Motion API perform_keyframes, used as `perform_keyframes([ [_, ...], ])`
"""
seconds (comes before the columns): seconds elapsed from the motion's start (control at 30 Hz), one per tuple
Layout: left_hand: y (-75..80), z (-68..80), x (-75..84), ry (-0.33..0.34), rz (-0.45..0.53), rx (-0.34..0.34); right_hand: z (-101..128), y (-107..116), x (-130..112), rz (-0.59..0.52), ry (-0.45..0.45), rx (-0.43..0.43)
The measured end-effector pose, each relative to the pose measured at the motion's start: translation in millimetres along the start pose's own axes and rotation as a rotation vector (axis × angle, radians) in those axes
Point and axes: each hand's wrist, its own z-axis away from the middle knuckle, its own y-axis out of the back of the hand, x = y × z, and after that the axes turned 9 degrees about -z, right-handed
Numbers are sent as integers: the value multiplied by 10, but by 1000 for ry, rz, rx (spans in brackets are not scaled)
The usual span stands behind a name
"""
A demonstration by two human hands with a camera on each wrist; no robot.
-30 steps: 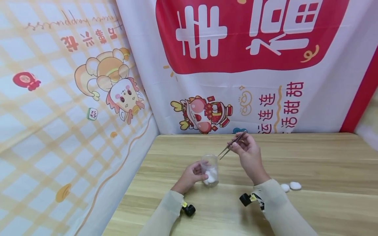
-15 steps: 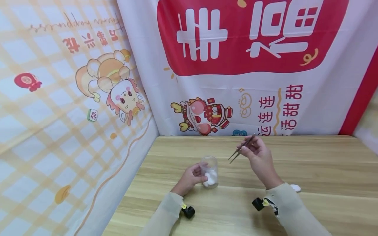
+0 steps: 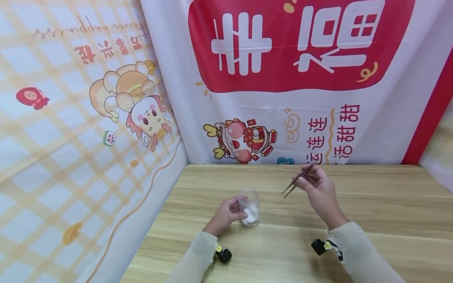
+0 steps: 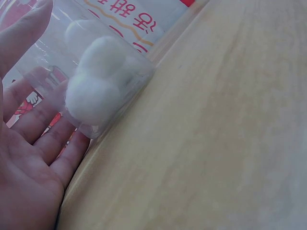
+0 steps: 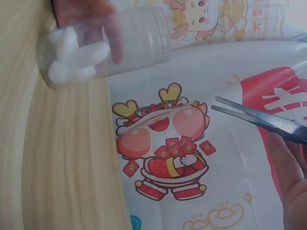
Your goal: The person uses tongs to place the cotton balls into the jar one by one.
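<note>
Several cotton balls (image 3: 250,215) already sit in the jar (image 3: 249,207) gripped by the left hand (image 3: 226,214); right hand (image 3: 320,190) fingers pinch empty tweezers (image 3: 296,181) beside it.

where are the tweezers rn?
Head view: the tweezers are pinched in the right hand, held above the table, tips empty, to the right of the clear jar.
</note>
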Motion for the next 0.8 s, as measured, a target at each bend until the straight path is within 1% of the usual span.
perform_keyframes([
  [0.27, -5, -3, -11, -9, 5, -5, 7, 120, -11, 42, -9, -5],
  [0.4, 1, -7, -27, 2, 15, -1, 15, 179, 4, 57, -16, -5],
  [0.43, -2, 6, 12, 3, 19, 0, 15, 191, 8, 59, -11, -6],
  [0.63, 1, 10, 38, 22, 29, 0, 18, 261, 23, 71, 11, -4],
  [0.67, 4, -2, 4, 24, 27, 0, 19, 272, 24, 70, 12, -4],
  [0.8, 3, 1, 17, 21, 20, -4, 27, 307, 22, 75, 4, 3],
])
